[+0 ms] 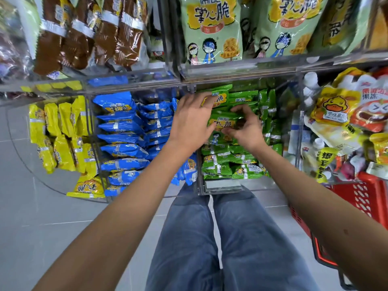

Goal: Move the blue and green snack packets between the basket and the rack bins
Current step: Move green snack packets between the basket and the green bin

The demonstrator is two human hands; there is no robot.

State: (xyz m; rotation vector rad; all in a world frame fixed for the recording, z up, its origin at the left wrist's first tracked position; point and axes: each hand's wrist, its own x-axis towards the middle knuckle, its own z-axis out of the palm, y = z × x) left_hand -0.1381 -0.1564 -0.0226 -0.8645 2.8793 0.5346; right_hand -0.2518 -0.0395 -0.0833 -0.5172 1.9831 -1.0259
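**Item: green packet (222, 122), step in hand.**

- Location: raised just above the stack of green packets (228, 162) in the clear green bin (220, 186), middle of the rack and right of centre.
- Left hand (190, 122): over the divider between the bins, gripping the packet's left edge. The fingertips are hidden behind the wrapper.
- Right hand (246, 129): fingers (241, 111) curled narrow, pinching the packet's right side from above.
- Neighbours: blue packets (123, 135) fill the bin just to the left, and yellow packets (60, 131) lie further left. The large green bags (212, 28) and brown packets (88, 34) are on the far shelf above.
- Basket (365, 198): red, near right, well apart from both hands and heaped with mixed pouches.

**Judgement of stage:** a green packet is either being seated in its bin or lifted out of it; which one cannot be told.

**Handling notes:**
- The wrapper looks slick and air-filled, so a grip on the crimped ends should be surer than one on the puffed middle.
- If seating it, lay it flat in line with the row beneath, clear of the divider, so that it does not slide into the blue bin.
- If lifting it, take one packet only and check that none clings underneath.
- The shelf edge above hangs close, so a low path towards the near side seems best.
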